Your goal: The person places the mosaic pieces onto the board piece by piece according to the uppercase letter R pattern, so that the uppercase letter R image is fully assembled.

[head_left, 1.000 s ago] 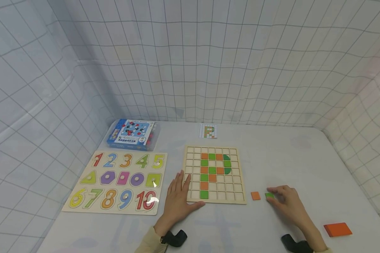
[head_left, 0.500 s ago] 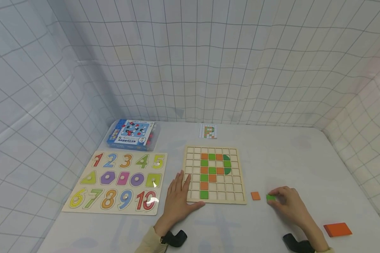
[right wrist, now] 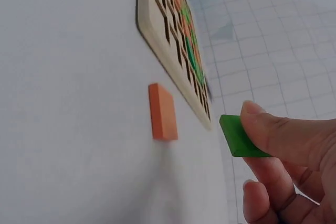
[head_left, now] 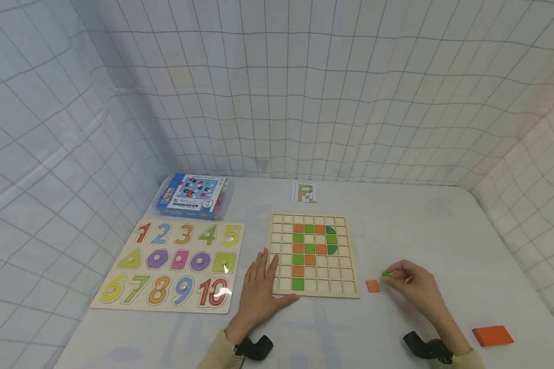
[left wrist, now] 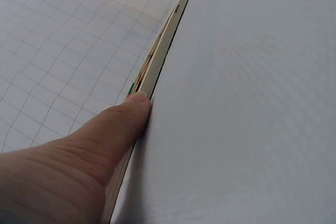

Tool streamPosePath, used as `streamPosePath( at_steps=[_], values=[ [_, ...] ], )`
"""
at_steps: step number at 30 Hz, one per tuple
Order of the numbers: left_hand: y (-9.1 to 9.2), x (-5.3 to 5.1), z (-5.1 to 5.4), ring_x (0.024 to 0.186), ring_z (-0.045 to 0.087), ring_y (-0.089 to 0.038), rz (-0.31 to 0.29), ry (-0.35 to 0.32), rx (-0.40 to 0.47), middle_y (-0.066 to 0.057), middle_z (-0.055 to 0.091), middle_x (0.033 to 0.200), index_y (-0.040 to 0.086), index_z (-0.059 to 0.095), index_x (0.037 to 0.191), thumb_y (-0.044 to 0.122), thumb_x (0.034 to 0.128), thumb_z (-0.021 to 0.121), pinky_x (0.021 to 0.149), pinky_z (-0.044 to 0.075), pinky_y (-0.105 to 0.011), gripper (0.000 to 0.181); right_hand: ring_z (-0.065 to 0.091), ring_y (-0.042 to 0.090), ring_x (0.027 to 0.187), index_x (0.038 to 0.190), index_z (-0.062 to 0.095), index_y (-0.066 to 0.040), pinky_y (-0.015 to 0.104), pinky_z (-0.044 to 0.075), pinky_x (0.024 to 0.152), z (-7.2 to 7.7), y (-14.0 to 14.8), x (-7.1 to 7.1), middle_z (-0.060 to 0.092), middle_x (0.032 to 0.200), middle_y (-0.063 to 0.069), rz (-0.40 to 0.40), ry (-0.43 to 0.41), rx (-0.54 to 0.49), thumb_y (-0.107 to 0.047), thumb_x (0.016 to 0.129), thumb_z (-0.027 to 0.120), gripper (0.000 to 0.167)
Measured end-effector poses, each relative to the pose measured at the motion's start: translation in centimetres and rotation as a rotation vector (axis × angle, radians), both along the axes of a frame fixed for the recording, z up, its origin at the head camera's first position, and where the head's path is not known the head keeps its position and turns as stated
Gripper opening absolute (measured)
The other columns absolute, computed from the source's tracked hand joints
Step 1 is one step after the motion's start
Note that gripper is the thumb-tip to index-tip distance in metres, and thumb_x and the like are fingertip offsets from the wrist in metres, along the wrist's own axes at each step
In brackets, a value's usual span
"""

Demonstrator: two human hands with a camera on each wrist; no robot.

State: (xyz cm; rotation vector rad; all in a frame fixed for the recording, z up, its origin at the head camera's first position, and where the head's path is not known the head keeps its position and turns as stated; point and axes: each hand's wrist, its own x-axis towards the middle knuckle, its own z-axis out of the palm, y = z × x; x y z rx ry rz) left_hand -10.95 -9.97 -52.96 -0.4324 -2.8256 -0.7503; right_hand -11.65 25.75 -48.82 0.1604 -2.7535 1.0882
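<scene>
A wooden grid board [head_left: 330, 287] lies on the table with green and orange tiles set in its cells. My left hand [head_left: 259, 293] rests at the board's lower left corner, fingers spread along the left side; in the left wrist view its thumb [left wrist: 123, 121] touches the board's edge. Right of the board, my right hand [head_left: 417, 287] pinches a green square tile [right wrist: 236, 136] between thumb and fingers, lifted off the table. An orange square tile [head_left: 372, 286] lies on the table between the board and that hand.
At the left lies a number and shape puzzle board [head_left: 168, 271]. Behind it sits a blue-labelled plastic box [head_left: 194, 197]. A small pattern card [head_left: 303, 191] lies beyond the grid board. An orange block [head_left: 492, 335] stands near the right front.
My right hand has lifted the green tile from the table and moved slightly up and left with it. The left hand and the board have stayed put.
</scene>
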Motion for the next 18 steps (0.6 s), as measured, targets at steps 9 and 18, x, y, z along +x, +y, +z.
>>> streamPosePath(
  at_steps=[9, 18],
  values=[
    [0.0, 0.0, 0.2, 0.141, 0.013, -0.036, -0.005, -0.020, -0.003, -0.022, 0.018, 0.153, 0.002, 0.034, 0.146, 0.062, 0.0721, 0.070, 0.109, 0.017, -0.053, 0.102, 0.050, 0.012, 0.060, 0.084, 0.069, -0.011, 0.023, 0.040, 0.049, 0.8, -5.1, -2.6, 0.060, 0.070, -0.006, 0.091, -0.106, -0.098, -0.019, 0.074, 0.082, 0.018],
    [0.1, 0.1, 0.5, 0.141, 0.012, -0.036, -0.003, -0.041, -0.001, -0.022, 0.018, 0.153, 0.003, 0.033, 0.146, 0.060, 0.0723, 0.071, 0.109, 0.016, -0.053, 0.101, 0.050, 0.009, 0.060, 0.078, 0.063, -0.014, 0.024, 0.041, 0.054, 0.4, -9.4, -4.1, 0.056, 0.066, -0.009, 0.214, -0.142, -0.028, -0.017, 0.072, 0.084, 0.021]
  ],
)
